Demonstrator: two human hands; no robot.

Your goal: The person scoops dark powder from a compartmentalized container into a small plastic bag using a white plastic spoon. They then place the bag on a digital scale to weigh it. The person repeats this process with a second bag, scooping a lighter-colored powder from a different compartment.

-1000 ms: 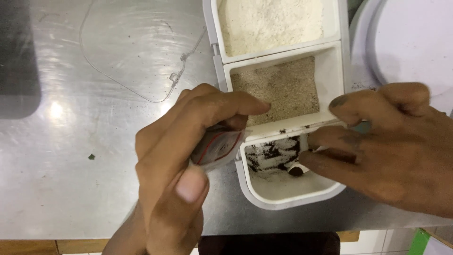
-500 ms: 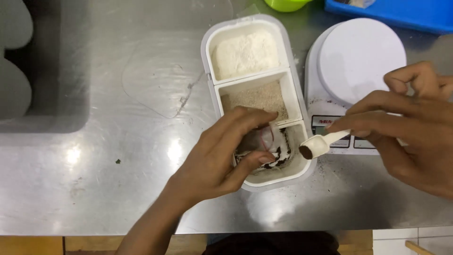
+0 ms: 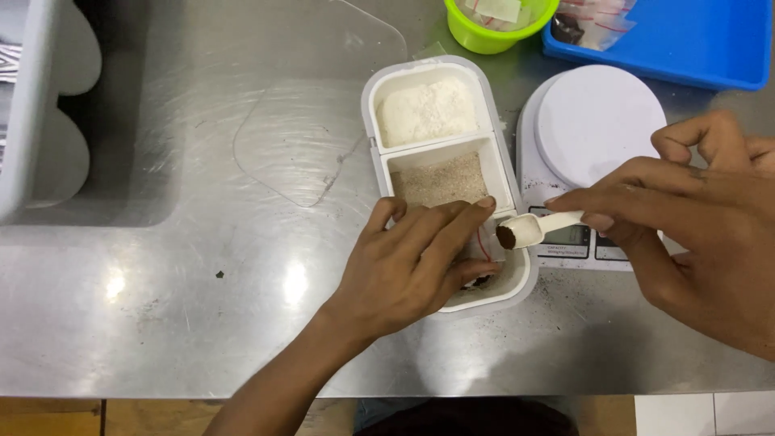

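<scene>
Right grip [image 3: 694, 218] pinches a loaded scoop [image 3: 529, 230] over the tray [image 3: 420, 77]; left hand [image 3: 412, 266] cups a bag, seemingly awaiting steady tipping.

my right hand [image 3: 694, 234] lifted the small white scoop [image 3: 533, 230] out of the container's [image 3: 371, 93] near compartment, now over the scale's [image 3: 597, 129] edge, left hand [image 3: 412, 266] flattened over that compartment, view pulled back

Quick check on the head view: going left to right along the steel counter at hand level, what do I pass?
Grey bin → clear plastic lid → left hand → white spoon of dark powder → right hand.
</scene>
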